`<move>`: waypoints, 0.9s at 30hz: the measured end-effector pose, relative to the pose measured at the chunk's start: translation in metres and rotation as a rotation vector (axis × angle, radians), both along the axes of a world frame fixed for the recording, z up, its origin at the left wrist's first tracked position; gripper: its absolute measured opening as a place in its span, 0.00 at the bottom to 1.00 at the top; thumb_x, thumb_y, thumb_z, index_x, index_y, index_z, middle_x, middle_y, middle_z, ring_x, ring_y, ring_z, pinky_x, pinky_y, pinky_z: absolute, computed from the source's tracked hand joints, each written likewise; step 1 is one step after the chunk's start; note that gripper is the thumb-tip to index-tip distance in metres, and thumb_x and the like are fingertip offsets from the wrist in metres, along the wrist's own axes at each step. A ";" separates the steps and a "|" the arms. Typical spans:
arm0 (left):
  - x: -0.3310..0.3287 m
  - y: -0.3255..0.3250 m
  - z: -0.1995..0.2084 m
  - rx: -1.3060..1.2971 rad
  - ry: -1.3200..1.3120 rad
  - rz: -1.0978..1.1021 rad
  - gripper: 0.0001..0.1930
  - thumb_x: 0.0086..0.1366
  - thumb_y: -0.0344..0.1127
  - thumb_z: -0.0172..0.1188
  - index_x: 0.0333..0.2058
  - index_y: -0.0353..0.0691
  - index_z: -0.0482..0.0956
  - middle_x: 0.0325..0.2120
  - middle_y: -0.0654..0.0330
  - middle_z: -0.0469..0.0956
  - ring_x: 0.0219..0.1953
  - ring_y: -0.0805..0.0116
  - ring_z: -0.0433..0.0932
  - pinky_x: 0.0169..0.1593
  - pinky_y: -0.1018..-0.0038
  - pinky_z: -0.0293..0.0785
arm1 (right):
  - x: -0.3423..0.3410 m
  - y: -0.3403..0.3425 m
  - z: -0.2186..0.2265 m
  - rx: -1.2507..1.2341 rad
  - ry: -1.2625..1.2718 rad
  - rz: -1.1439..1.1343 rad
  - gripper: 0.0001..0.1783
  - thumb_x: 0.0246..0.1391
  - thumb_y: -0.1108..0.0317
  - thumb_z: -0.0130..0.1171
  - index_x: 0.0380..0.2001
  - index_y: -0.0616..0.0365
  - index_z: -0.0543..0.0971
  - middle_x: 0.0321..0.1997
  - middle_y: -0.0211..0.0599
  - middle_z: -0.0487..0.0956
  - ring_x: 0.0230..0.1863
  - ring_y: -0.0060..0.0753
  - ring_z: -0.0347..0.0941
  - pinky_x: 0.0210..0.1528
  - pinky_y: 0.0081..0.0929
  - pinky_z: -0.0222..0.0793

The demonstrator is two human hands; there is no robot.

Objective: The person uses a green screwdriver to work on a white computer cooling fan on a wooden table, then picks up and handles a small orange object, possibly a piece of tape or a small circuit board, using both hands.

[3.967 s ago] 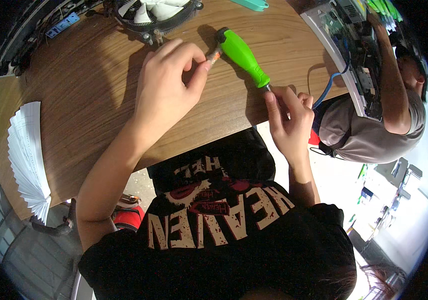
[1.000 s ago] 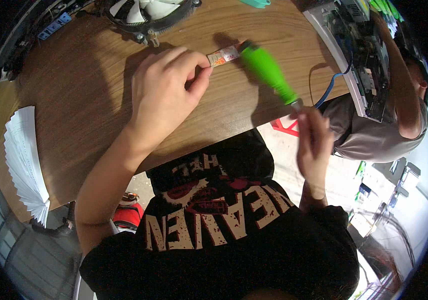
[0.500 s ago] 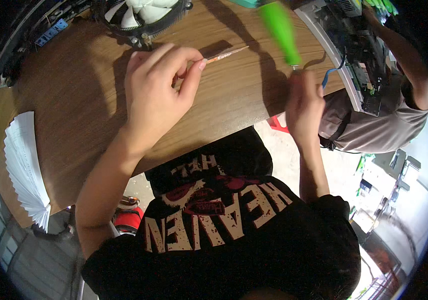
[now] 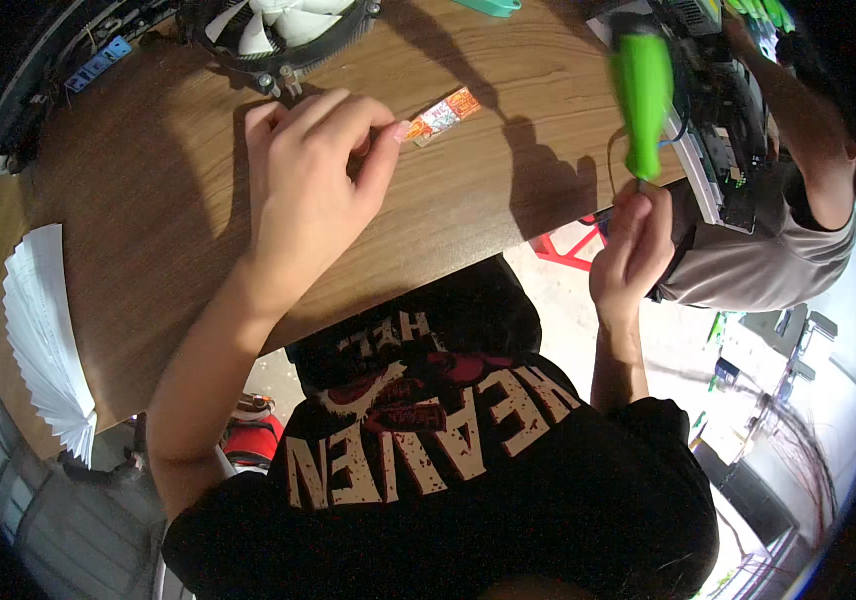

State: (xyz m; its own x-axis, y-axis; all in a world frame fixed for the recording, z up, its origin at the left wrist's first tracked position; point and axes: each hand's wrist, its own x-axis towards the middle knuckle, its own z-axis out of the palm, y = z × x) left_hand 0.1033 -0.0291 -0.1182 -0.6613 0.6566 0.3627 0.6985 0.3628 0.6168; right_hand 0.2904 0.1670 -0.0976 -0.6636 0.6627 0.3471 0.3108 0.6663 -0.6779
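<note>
Over the wooden table, my left hand (image 4: 323,175) pinches the near end of a small flat orange-and-white printed packet (image 4: 448,113) between thumb and forefinger. The packet's printed face is turned up. Off the table's right part, my right hand (image 4: 633,245) is closed around the thin shaft of a screwdriver (image 4: 643,100). Its bright green handle points away from me and is slightly smeared by motion. The fingers hide most of the shaft and its tip.
A cooling fan (image 4: 288,30) with white blades stands at the table's (image 4: 178,260) far side. Fanned paper (image 4: 48,330) lies at left. An opened computer case (image 4: 698,170) is at right, beside another person (image 4: 758,250). A red stool (image 4: 563,255) stands below the table edge.
My right hand has moved right and slightly nearer me with the screwdriver, which is now more upright. The packet in my left hand has turned from edge-on to show its printed face.
</note>
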 end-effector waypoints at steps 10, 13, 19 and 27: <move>0.002 0.001 -0.004 -0.001 0.136 -0.020 0.06 0.55 0.36 0.65 0.32 0.47 0.78 0.27 0.70 0.74 0.37 0.68 0.73 0.44 0.66 0.58 | 0.005 -0.002 0.010 -0.088 -0.005 0.090 0.11 0.67 0.69 0.45 0.34 0.64 0.74 0.20 0.33 0.73 0.19 0.17 0.61 0.23 0.18 0.58; 0.001 0.000 -0.005 -0.031 0.119 -0.024 0.07 0.55 0.36 0.65 0.32 0.47 0.78 0.28 0.69 0.74 0.38 0.67 0.72 0.45 0.65 0.58 | 0.009 0.000 0.006 -0.120 0.079 0.096 0.10 0.67 0.70 0.43 0.37 0.65 0.73 0.20 0.30 0.73 0.19 0.12 0.60 0.22 0.16 0.56; 0.001 0.000 -0.006 -0.016 0.100 -0.048 0.06 0.55 0.34 0.65 0.31 0.47 0.78 0.26 0.70 0.73 0.35 0.68 0.73 0.44 0.66 0.58 | 0.001 0.001 0.001 0.133 -0.351 0.185 0.06 0.60 0.75 0.48 0.33 0.65 0.74 0.25 0.47 0.73 0.26 0.46 0.64 0.33 0.33 0.62; 0.001 0.000 -0.008 0.016 0.063 -0.049 0.05 0.55 0.35 0.65 0.30 0.48 0.78 0.24 0.71 0.73 0.35 0.69 0.73 0.45 0.66 0.57 | 0.011 -0.004 -0.003 0.339 -0.215 0.350 0.08 0.62 0.74 0.46 0.30 0.65 0.73 0.24 0.41 0.76 0.27 0.34 0.67 0.36 0.27 0.63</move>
State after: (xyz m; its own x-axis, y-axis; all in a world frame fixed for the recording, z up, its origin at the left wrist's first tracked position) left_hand 0.1045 -0.0293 -0.1266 -0.6042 0.6810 0.4137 0.7528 0.3177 0.5765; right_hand 0.3014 0.1625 -0.1006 -0.9047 0.2630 0.3352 0.1386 0.9256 -0.3522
